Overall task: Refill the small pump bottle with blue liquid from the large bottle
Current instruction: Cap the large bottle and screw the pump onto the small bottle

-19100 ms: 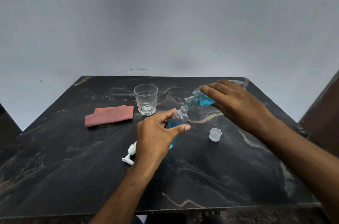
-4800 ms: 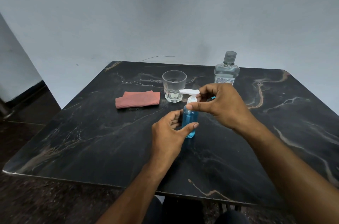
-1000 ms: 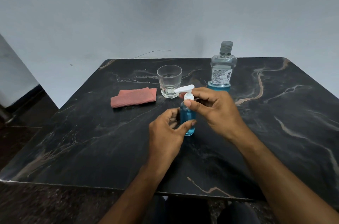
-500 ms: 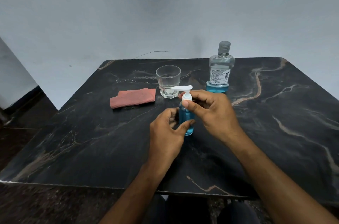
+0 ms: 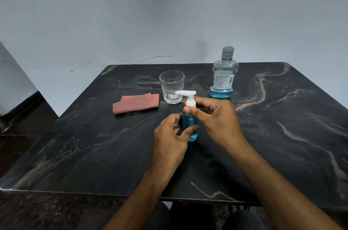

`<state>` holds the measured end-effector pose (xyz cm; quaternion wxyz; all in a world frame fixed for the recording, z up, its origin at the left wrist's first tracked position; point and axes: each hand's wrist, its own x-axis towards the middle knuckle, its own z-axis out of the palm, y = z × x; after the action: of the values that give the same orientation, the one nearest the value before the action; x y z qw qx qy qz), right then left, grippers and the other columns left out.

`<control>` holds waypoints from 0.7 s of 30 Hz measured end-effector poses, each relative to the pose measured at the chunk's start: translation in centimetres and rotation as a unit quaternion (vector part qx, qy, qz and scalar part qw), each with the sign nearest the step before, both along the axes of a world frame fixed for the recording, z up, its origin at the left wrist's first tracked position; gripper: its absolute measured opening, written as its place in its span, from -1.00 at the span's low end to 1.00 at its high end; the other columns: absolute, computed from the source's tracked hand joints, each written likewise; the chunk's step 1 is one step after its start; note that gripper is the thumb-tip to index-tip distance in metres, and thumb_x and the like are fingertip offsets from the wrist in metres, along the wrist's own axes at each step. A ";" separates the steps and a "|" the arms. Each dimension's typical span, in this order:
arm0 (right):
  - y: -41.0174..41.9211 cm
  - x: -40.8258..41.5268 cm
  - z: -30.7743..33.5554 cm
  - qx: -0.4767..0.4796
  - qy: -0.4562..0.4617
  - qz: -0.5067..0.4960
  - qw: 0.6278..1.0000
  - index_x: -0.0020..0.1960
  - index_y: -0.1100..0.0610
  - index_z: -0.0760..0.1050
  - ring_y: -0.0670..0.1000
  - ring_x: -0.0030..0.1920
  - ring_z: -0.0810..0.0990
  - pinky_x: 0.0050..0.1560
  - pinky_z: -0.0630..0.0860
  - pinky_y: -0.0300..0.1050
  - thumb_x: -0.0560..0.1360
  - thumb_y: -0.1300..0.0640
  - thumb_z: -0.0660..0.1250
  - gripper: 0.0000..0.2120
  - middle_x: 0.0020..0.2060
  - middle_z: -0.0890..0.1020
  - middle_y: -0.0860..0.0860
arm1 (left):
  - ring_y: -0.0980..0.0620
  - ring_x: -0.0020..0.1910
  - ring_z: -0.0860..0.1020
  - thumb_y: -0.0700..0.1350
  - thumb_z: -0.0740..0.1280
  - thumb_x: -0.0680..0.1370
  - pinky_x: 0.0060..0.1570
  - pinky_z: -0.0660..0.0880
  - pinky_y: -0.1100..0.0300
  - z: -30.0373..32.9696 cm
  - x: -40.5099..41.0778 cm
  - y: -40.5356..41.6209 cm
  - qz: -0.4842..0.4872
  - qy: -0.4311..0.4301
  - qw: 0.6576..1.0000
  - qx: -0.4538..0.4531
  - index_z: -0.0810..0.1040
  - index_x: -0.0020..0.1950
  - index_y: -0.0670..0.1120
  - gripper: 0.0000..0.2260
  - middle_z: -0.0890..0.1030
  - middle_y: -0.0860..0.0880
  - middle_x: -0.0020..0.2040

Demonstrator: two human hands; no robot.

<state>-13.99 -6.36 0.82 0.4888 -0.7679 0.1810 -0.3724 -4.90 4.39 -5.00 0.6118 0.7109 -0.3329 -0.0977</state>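
Blue liquid fills the small pump bottle [image 5: 190, 126], which stands upright near the middle of a black marble-patterned table [image 5: 94, 145], its long axis vertical and its base resting on the tabletop. The left hand [image 5: 169, 143] is curled around the lower body of the bottle from the left, with the thumb across the front of it and the fingers behind, so the bottle sits inside that grasp with only its bottom edge and upper part showing. The right hand [image 5: 216, 118] comes in from the right and closes on the top of the bottle, the thumb pressed at the shoulder just below the white collar and the fingers wrapped behind it. Above both hands rises the white pump head [image 5: 186, 93], whose flat nozzle points to the left, toward the drinking glass [image 5: 171, 86]. That clear glass stands just behind the bottle. To its left lies a folded reddish-pink cloth [image 5: 136, 104], flat on the table. Behind the right hand and well back stands the large bottle [image 5: 223, 75], upright, capped with a grey cap, clear for most of its height, with a white label and a shallow band of blue liquid at its base. A pale grey wall [image 5: 169, 13] lies behind the table.
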 end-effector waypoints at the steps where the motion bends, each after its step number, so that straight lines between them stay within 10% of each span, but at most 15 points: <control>1: -0.1 -0.1 0.2 -0.010 0.009 0.003 1.000 0.16 0.03 0.67 -0.20 0.00 0.70 0.08 0.65 -0.06 0.41 0.09 0.55 -0.68 -0.03 0.74 -0.14 | 0.26 0.05 0.70 -0.04 0.60 0.43 0.08 0.65 0.24 0.0 0.0 0.0 -0.001 -0.001 1.000 0.000 0.63 0.17 0.08 -0.66 0.72 0.11 0.09; 8: 0.3 -0.7 0.9 -0.052 0.056 -0.034 0.997 0.20 0.02 0.65 -0.15 -0.02 0.67 0.03 0.64 -0.11 0.34 0.02 0.59 -0.56 0.00 0.71 -0.13 | 0.42 0.01 0.61 0.01 0.60 0.42 -0.11 0.52 0.53 0.6 -0.5 0.2 0.013 -0.053 0.999 0.000 0.58 0.18 0.24 -0.61 0.64 0.27 0.02; 21: 0.5 -0.8 0.5 -0.089 0.064 -0.008 0.994 0.03 -0.04 0.70 -0.16 -0.06 0.66 -0.04 0.59 -0.21 0.34 0.11 0.61 -0.72 -0.08 0.70 -0.12 | 0.23 0.08 0.65 -0.01 0.60 0.41 0.00 0.63 0.30 0.6 -0.4 0.3 0.002 -0.051 0.998 -0.023 0.54 0.38 0.13 -0.44 0.64 0.17 0.21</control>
<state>-14.80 -5.83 1.37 0.4032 -0.8290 0.1843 -0.3408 -5.30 4.73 -4.43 0.6103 0.7014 -0.3643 -0.0527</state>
